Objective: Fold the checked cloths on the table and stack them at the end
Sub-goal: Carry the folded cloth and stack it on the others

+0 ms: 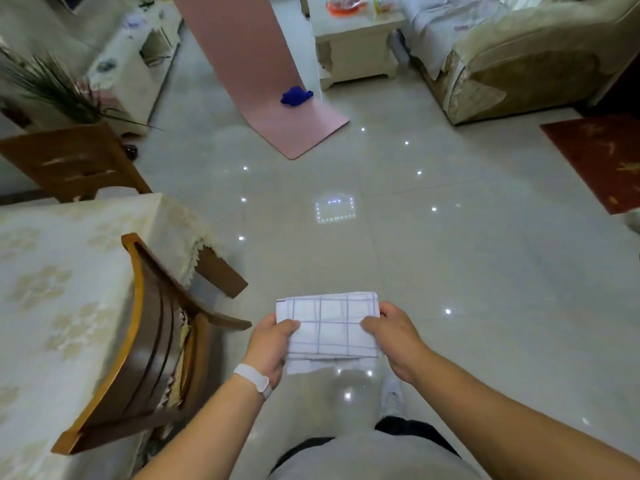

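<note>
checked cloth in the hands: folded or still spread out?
Folded. The checked cloth is a compact rectangle with layered edges showing along its near side, held in the air by the left hand and right hand at its two ends.

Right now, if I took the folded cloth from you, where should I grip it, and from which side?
Pinch the cloth at the middle of its far edge, coming from the far side. The left hand and right hand hold its short ends, and the near edge shows staggered layers that would likely slip apart.
</note>
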{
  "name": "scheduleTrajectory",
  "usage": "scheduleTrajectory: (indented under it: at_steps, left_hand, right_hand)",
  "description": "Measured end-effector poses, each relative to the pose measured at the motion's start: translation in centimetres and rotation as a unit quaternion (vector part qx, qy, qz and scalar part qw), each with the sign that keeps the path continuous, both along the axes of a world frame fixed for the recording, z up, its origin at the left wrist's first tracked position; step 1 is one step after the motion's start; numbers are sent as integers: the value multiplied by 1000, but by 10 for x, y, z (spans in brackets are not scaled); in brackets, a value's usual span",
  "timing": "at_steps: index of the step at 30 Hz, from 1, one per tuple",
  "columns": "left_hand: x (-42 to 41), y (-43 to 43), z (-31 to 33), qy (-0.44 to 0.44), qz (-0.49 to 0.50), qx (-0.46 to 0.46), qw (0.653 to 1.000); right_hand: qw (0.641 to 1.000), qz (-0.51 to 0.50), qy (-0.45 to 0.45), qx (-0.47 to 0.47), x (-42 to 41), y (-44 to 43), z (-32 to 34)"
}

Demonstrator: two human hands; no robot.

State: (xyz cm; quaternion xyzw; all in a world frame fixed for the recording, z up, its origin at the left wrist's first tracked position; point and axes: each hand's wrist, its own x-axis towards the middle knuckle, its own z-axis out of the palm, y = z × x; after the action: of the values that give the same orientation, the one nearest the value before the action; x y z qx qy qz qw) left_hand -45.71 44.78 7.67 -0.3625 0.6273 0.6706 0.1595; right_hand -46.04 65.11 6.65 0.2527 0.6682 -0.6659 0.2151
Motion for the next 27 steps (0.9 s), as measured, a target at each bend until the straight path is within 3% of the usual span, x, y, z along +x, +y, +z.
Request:
scheduleTrajectory:
  at_steps: [8,18,27]
  left_hand:
    - [-70,37,14,20,15,-15,1000]
    - [-144,2,-6,5,50,14,999]
    - [-305,-59,-25,25,22,85,996]
  right_hand:
    - [1000,10,-7,-21,-85,31,-1]
    - [998,67,-8,12,-180,4,-7]
    - [996,31,-15,81,-321,-52,-5]
